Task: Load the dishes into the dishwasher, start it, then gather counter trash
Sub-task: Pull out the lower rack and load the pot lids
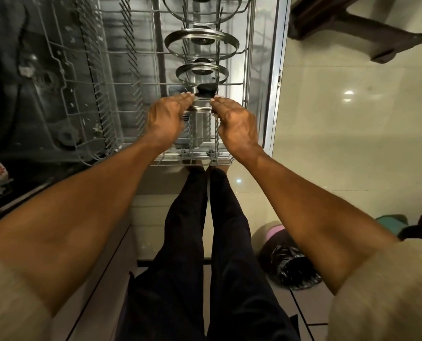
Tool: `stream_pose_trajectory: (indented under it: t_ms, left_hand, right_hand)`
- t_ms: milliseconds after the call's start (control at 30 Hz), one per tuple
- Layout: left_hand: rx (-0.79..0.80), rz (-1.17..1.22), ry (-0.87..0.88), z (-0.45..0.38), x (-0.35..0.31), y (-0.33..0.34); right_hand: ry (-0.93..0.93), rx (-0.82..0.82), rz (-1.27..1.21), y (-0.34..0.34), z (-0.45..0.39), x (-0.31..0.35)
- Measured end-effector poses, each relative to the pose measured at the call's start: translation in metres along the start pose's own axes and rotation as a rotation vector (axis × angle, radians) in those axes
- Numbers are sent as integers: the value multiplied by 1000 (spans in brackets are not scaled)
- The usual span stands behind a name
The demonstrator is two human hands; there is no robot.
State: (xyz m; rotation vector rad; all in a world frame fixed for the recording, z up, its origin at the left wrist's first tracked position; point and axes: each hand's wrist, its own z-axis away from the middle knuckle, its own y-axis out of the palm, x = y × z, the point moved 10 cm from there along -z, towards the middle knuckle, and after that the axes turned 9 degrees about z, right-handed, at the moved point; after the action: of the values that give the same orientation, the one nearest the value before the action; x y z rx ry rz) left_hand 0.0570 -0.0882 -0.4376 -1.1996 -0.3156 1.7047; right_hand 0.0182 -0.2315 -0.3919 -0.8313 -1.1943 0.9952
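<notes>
Lid (202,102) with a glass pane, metal rim and black knob sits between both hands over the pulled-out rack (111,134), at about twelve o'clock from the person. Left hand (166,119) presses its nine o'clock edge and right hand (234,121) its three o'clock edge, fingers nearly straight, a narrow span holding only the lid. Two more lids (202,44) stand in the tines beyond. It looks stiff, fairly light and breakable, probably slick if wet; the metal rim seems the safest hold, steadied at the knob while it is lowered between tines.
</notes>
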Motion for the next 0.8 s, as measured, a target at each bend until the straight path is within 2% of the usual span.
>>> stream_pose_trajectory:
  t_ms: [267,500,800]
  left_hand:
    - [21,1,-44,-15,14,10]
    - [45,30,-152,-21,19,24]
    - [-40,-82,-85,-37,14,1]
  right_hand:
    - [-16,27,42,16,-11,-2]
    - [73,206,42,36,-13,-18]
    - [214,235,-70,43,-34,-31]
